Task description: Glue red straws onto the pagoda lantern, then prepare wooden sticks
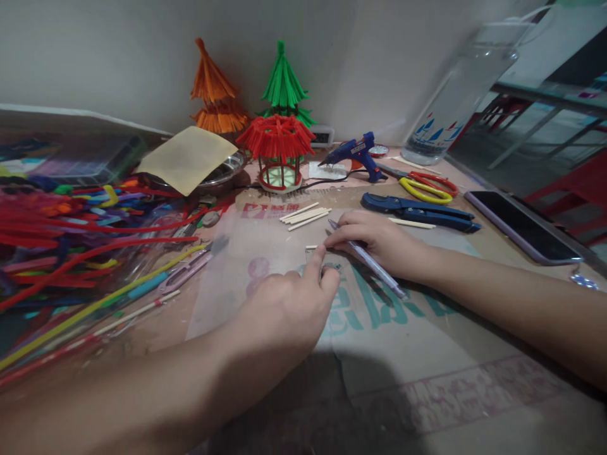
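Note:
My right hand (374,243) rests on the translucent sheet (227,253) with a light purple pen (372,264) held in it, the pen's tip pointing up and left. My left hand (294,297) has its index finger stretched to the sheet, beside the right fingertips; its other fingers are curled. By these fingertips lies a short pale stick (311,247), partly hidden. Just beyond them is a small pile of pale sticks (306,216). Another stick (412,223) lies behind my right hand.
Behind stand a red pipe-cleaner structure (277,139), orange (213,88) and green (283,79) ones. A blue glue gun (353,155), scissors (427,188), blue pliers (420,212), phone (521,224) and bottle (459,95) are right. Pipe cleaners (71,253) cover the left.

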`<state>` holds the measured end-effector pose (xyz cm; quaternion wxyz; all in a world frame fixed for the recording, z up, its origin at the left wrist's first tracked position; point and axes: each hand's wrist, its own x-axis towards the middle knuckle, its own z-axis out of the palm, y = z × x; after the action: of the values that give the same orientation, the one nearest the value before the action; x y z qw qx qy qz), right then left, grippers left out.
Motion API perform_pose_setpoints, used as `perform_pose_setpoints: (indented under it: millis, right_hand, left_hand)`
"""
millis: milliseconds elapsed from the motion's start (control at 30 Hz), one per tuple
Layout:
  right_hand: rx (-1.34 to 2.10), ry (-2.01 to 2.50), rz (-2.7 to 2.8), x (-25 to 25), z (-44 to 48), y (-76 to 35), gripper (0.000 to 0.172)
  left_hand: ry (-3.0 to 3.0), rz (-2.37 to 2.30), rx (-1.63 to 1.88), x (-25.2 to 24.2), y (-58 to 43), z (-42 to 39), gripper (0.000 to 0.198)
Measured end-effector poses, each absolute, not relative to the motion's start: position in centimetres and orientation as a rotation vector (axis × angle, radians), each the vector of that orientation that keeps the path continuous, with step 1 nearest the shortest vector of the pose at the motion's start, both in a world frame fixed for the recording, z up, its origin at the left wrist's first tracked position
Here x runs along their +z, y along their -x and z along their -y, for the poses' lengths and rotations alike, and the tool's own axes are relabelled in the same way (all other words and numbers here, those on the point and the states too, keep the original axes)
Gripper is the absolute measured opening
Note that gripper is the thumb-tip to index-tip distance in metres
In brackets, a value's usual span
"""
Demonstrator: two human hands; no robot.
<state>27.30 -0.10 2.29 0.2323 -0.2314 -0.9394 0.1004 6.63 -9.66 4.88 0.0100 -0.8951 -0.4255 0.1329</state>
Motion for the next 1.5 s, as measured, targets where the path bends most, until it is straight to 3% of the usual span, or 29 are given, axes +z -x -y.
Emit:
perform_pose_setpoints:
  millis: [1500]
  right_hand:
    - [0.327, 0.651, 2.592, 2.53, 0.07, -27.23, 0.018]
  left_hand:
    - [2.781, 1.380, 0.436, 5.21, -6.70, 9.83, 0.039]
